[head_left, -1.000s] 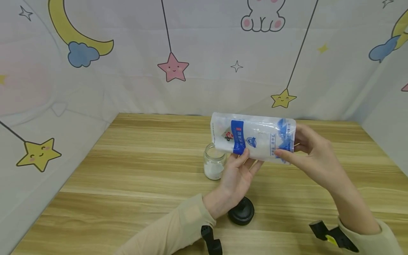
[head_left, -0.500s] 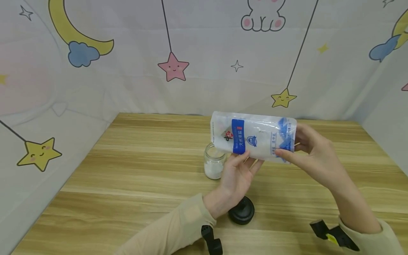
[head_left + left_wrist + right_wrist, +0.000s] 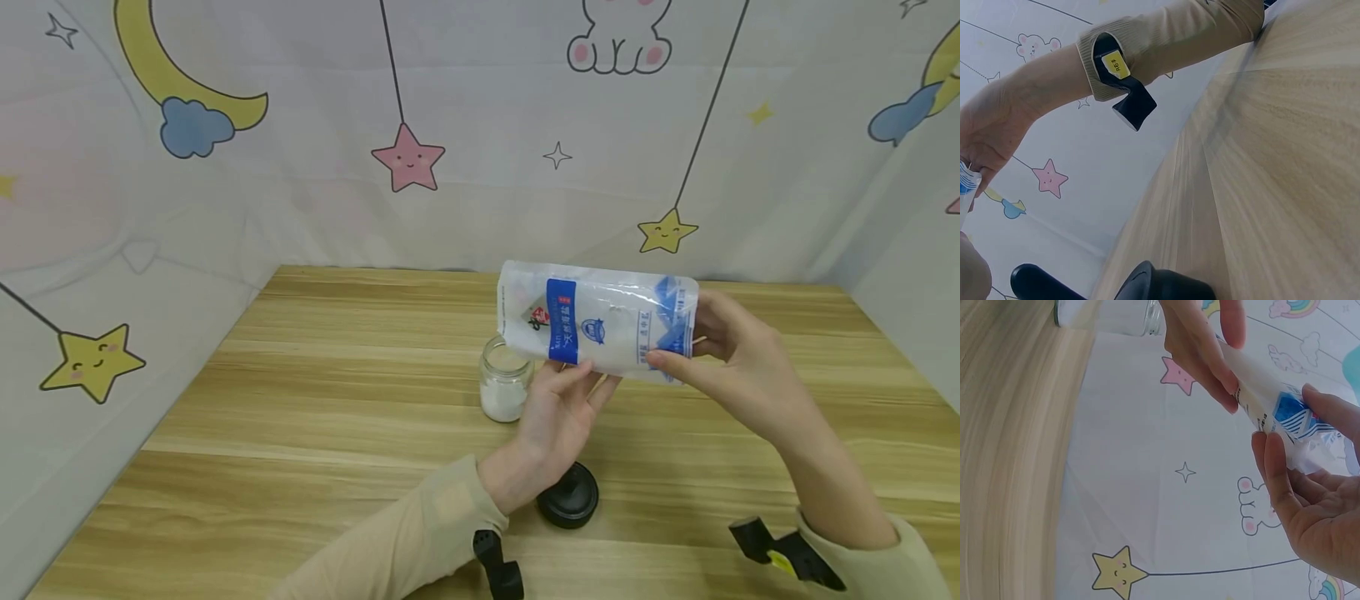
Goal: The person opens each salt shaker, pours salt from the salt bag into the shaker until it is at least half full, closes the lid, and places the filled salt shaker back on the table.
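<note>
In the head view a white and blue bag of sea salt [image 3: 611, 325] is held lying sideways, its left end overlapping the mouth of a glass jar [image 3: 504, 400]. White grains fill the lower part of the jar. My right hand [image 3: 750, 367] pinches the bag's right end, thumb in front and fingers behind. Beneath the bag, my left hand [image 3: 555, 417] supports it with fairly straight fingers, thumb at the lower front edge. The right wrist view shows the left fingers [image 3: 1207, 356] along the bag's side. A black round lid [image 3: 568, 497] lies near the left wrist.
The wood-grain table [image 3: 300, 400] extends under everything. A white cloth backdrop [image 3: 480, 217] printed with stars and moons stands behind it and at both sides. Black camera mounts [image 3: 498, 567] sit on both sleeved wrists.
The bag's left end has risen very slightly. My left thumb has slid a little to the right and down along the bag's lower edge. The jar and lid stay put.
</note>
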The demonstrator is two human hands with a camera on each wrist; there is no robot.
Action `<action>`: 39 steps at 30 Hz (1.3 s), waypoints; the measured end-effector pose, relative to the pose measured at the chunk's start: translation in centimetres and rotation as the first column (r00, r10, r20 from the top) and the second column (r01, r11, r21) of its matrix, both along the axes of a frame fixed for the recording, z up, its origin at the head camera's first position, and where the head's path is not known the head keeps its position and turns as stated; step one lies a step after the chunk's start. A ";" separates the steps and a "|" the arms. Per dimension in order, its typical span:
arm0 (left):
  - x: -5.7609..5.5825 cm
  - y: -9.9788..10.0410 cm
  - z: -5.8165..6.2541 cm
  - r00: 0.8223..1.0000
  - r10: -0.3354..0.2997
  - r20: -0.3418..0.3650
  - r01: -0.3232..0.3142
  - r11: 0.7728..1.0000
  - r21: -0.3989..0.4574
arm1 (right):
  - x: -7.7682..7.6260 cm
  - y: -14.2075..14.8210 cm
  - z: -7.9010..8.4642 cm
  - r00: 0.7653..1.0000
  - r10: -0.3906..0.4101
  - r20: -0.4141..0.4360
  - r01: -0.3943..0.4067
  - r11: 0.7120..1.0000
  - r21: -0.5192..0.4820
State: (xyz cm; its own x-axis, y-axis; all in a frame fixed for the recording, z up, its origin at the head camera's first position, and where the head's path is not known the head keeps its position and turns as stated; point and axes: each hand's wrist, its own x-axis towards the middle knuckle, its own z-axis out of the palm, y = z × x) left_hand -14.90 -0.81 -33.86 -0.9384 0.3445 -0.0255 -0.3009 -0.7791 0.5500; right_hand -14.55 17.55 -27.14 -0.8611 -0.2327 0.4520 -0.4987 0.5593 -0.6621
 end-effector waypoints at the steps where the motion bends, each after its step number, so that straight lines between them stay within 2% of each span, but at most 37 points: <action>1: 0.0 0.0 0.0 1.000 0.001 0.001 -0.001 1.000 -0.002 | 0.0 0.0 0.0 1.000 0.000 0.000 0.000 1.000 -0.001; 16: -0.1 -0.1 0.1 0.999 0.028 0.044 -0.027 0.999 -0.020 | 0.2 -0.3 -0.2 0.999 0.013 -0.032 -0.013 1.000 -0.012; 22: -0.2 -0.1 0.0 0.998 0.031 0.046 -0.030 0.999 -0.023 | 0.2 -0.5 -0.2 0.998 0.017 -0.063 -0.018 1.000 -0.016; 29: -0.1 0.0 0.0 0.998 0.041 0.047 -0.040 0.999 -0.034 | 0.2 -0.5 -0.3 0.998 0.018 -0.061 -0.019 1.000 -0.017; 39: 0.2 0.0 0.1 0.999 0.027 0.027 -0.029 0.998 0.047 | 0.1 -0.3 -0.1 1.000 0.012 -0.014 -0.013 0.999 -0.046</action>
State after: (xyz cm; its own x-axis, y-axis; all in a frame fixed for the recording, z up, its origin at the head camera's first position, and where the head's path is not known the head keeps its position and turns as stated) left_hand -14.73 -0.81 -33.75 -0.9469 0.3195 -0.0347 -0.2926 -0.8124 0.5044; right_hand -14.42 17.21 -27.24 -0.8518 -0.2222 0.4744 -0.5149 0.5219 -0.6801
